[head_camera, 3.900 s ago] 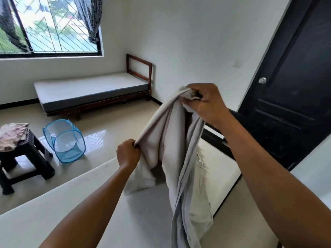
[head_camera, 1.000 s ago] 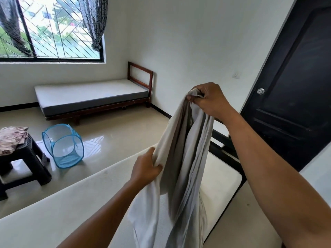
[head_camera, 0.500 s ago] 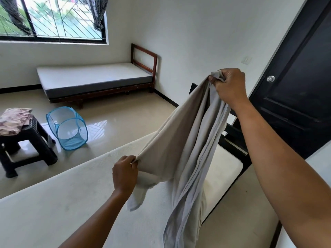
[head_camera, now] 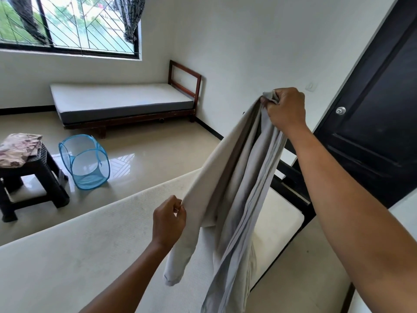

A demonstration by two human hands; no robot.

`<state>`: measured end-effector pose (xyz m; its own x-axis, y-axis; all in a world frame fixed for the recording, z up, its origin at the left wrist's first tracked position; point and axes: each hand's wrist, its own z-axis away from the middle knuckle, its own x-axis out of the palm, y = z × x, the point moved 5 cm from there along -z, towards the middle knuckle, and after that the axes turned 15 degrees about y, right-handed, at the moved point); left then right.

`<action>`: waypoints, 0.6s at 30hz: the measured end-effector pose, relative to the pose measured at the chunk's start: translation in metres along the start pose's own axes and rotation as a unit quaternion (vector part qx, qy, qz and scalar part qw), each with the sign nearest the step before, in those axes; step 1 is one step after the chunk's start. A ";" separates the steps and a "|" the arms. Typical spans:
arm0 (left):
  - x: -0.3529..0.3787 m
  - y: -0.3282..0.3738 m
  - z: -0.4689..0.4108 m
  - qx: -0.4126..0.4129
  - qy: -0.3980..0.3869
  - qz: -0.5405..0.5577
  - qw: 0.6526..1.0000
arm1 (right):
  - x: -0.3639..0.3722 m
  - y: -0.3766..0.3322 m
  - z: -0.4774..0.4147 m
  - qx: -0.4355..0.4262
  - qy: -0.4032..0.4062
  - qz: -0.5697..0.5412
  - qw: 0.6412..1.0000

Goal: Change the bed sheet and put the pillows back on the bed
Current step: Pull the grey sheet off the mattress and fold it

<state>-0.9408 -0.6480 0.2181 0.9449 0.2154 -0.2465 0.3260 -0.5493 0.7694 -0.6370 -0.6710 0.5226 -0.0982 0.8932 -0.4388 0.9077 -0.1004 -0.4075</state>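
Item: bed sheet (head_camera: 237,188), grey, bunched, held in the air above the bare mattress (head_camera: 90,256).

Grip: the right hand (head_camera: 285,109) is closed round a gathered corner at the sheet's highest point. The left hand (head_camera: 169,219) pinches one edge between thumb and fingers, lower than the right hand and nearer the person.

Lie of the sheet: a taut edge slants from the right hand down to the left hand. The rest falls in long vertical folds below the right hand and to the right of the left hand. Whether the lowest folds touch the mattress cannot be told.

Surroundings: the mattress lies beneath both hands, its length running out leftward past the left hand. A blue mesh basket (head_camera: 84,163) stands on the floor well beyond the left hand.

Assessment: the sheet is not yet opened. The next move likely depends on drawing the hands apart along the held edge; the left hand is the better placed to carry it down the mattress.
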 end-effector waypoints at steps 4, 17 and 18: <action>-0.002 -0.003 -0.001 -0.036 -0.037 0.004 0.999 | 0.007 0.017 0.006 0.053 0.001 0.062 0.997; -0.018 -0.057 -0.011 -0.081 -0.049 -0.197 0.976 | 0.022 -0.010 0.014 0.029 0.000 0.031 0.999; -0.021 -0.068 -0.009 -0.093 -0.047 -0.223 0.969 | 0.021 -0.010 0.012 0.032 0.006 0.022 0.999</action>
<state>-0.9829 -0.6073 0.1760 0.7128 0.3187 -0.6247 0.6997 -0.2621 0.6647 -0.6530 -0.6565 0.5077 -0.0529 0.8925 -0.4480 0.8829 -0.1678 -0.4385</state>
